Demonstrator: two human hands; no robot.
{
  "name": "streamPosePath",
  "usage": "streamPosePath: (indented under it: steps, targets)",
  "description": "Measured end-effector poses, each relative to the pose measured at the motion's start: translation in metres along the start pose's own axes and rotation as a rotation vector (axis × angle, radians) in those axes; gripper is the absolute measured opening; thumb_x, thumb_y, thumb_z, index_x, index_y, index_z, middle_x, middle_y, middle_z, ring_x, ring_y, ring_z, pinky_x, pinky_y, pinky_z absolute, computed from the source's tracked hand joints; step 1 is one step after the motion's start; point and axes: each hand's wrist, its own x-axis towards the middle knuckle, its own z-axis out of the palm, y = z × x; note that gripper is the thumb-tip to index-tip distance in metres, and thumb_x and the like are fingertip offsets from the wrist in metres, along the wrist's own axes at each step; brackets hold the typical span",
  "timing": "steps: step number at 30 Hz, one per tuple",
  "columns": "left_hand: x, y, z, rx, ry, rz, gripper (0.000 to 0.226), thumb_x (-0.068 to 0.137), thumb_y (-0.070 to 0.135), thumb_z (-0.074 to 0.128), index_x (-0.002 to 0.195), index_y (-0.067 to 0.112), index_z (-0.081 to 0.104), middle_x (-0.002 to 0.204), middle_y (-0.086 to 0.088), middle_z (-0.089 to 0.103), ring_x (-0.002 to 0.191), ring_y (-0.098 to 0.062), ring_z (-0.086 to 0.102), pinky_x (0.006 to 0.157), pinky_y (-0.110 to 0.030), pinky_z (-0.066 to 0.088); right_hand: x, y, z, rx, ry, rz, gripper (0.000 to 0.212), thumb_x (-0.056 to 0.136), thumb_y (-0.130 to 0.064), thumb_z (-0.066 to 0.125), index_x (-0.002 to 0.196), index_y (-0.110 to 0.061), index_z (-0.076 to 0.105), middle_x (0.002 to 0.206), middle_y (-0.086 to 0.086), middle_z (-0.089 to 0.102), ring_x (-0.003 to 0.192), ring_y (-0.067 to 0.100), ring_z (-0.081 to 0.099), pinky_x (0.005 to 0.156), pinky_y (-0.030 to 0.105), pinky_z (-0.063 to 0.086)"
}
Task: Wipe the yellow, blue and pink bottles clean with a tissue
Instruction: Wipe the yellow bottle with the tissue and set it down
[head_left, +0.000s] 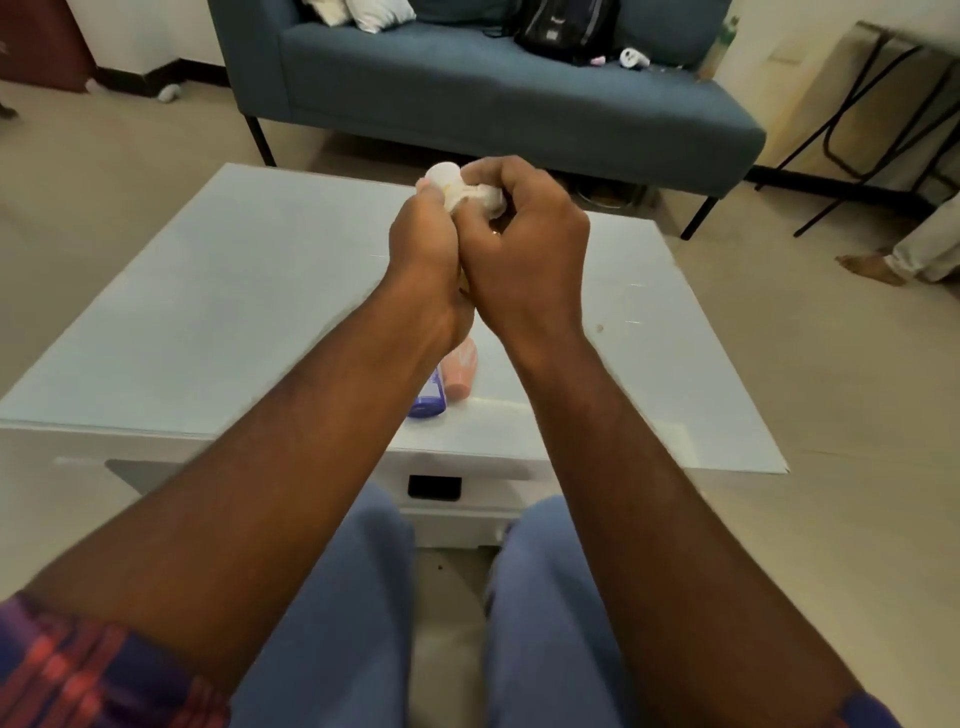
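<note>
Left hand (427, 244) closed round bottle (451, 186), raised above table; only white cap and pale yellowish neck visible. Right hand (524, 244) fisted on crumpled tissue (488, 200), pressed against bottle neck. Blue bottle (428, 397) and pink bottle (462, 371) lie side by side, touching, on white table (208, 291) below wrists. Blue sofa (467, 88) beyond.

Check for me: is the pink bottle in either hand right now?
No, the pink bottle lies on the table beside the blue bottle, below the raised hands.
</note>
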Motion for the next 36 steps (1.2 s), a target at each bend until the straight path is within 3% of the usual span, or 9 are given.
streamPosePath:
  steps: [3, 6, 10, 14, 20, 22, 25, 29, 36]
  targets:
    - [0.009, -0.011, -0.003, 0.016, -0.010, -0.008, 0.037, 0.102, 0.045, 0.037, 0.103, 0.021, 0.065, 0.099, -0.008, 0.074, 0.092, -0.024, 0.072, 0.083, -0.040, 0.060, -0.004, 0.014, 0.005, -0.004, -0.040, -0.013, 0.013, 0.090, -0.014, 0.071, 0.101, -0.012, 0.078, 0.100, 0.001, 0.076, 0.086, 0.007, 0.068, 0.075, 0.007, 0.053]
    - [0.024, -0.039, -0.025, 0.082, 0.022, -0.039, 0.042, 0.101, 0.048, 0.038, 0.096, 0.022, 0.070, 0.090, -0.005, 0.077, 0.089, -0.022, 0.074, 0.081, -0.039, 0.060, -0.032, 0.042, 0.000, 0.017, -0.219, -0.056, 0.014, 0.090, -0.010, 0.070, 0.102, -0.010, 0.078, 0.100, 0.002, 0.074, 0.090, 0.008, 0.067, 0.078, 0.019, 0.057]
    - [0.047, -0.068, -0.049, 0.111, 0.031, -0.203, 0.046, 0.096, 0.055, 0.040, 0.110, 0.022, 0.070, 0.106, -0.007, 0.075, 0.109, -0.031, 0.067, 0.099, -0.054, 0.046, -0.050, 0.070, -0.009, 0.093, -0.337, 0.088, 0.025, 0.091, -0.003, 0.068, 0.108, -0.015, 0.080, 0.106, -0.004, 0.074, 0.097, 0.007, 0.070, 0.083, 0.029, 0.060]
    - [0.060, -0.069, -0.058, 0.018, -0.014, -0.277, 0.051, 0.099, 0.055, 0.038, 0.109, 0.016, 0.069, 0.104, -0.008, 0.074, 0.100, -0.029, 0.068, 0.102, -0.050, 0.045, -0.063, 0.069, -0.015, 0.076, -0.498, 0.032, 0.020, 0.086, -0.005, 0.072, 0.101, -0.015, 0.081, 0.101, -0.004, 0.074, 0.093, 0.011, 0.069, 0.082, 0.033, 0.059]
    - [0.056, -0.077, -0.066, 0.008, -0.063, -0.319, 0.048, 0.101, 0.046, 0.038, 0.124, 0.011, 0.061, 0.113, -0.013, 0.071, 0.084, -0.023, 0.070, 0.061, -0.031, 0.058, -0.058, 0.090, -0.021, -0.019, -0.390, 0.038, 0.018, 0.092, -0.008, 0.073, 0.107, -0.014, 0.081, 0.108, -0.002, 0.074, 0.100, 0.008, 0.069, 0.087, 0.032, 0.058]
    - [0.051, -0.074, -0.071, -0.071, -0.070, -0.346, 0.050, 0.102, 0.045, 0.036, 0.119, 0.006, 0.062, 0.109, -0.014, 0.069, 0.089, -0.023, 0.068, 0.078, -0.036, 0.060, -0.070, 0.082, -0.019, -0.024, -0.479, -0.023, 0.018, 0.091, -0.009, 0.075, 0.108, -0.013, 0.080, 0.109, -0.001, 0.073, 0.099, 0.009, 0.068, 0.085, 0.031, 0.057]
    - [0.047, -0.069, -0.080, -0.127, -0.076, -0.384, 0.051, 0.103, 0.046, 0.034, 0.114, 0.005, 0.062, 0.110, -0.015, 0.063, 0.102, -0.026, 0.059, 0.109, -0.045, 0.041, -0.085, 0.069, -0.018, -0.022, -0.569, -0.138, 0.019, 0.091, -0.009, 0.075, 0.109, -0.012, 0.079, 0.110, 0.000, 0.071, 0.100, 0.014, 0.067, 0.084, 0.030, 0.057]
    - [0.038, -0.069, -0.079, -0.123, -0.098, -0.335, 0.039, 0.103, 0.038, 0.040, 0.126, 0.012, 0.058, 0.113, -0.014, 0.070, 0.103, -0.027, 0.068, 0.092, -0.041, 0.055, -0.067, 0.075, -0.014, 0.007, -0.388, -0.044, 0.019, 0.092, -0.005, 0.071, 0.109, -0.009, 0.080, 0.108, 0.003, 0.072, 0.099, 0.014, 0.068, 0.083, 0.033, 0.057]
    - [0.044, -0.060, -0.093, -0.180, -0.053, -0.375, 0.050, 0.100, 0.048, 0.040, 0.123, 0.008, 0.060, 0.114, -0.015, 0.070, 0.101, -0.029, 0.070, 0.093, -0.048, 0.054, -0.088, 0.055, -0.010, -0.024, -0.615, -0.221, 0.024, 0.089, -0.013, 0.074, 0.112, -0.012, 0.080, 0.119, 0.001, 0.071, 0.115, 0.021, 0.062, 0.089, 0.030, 0.056]
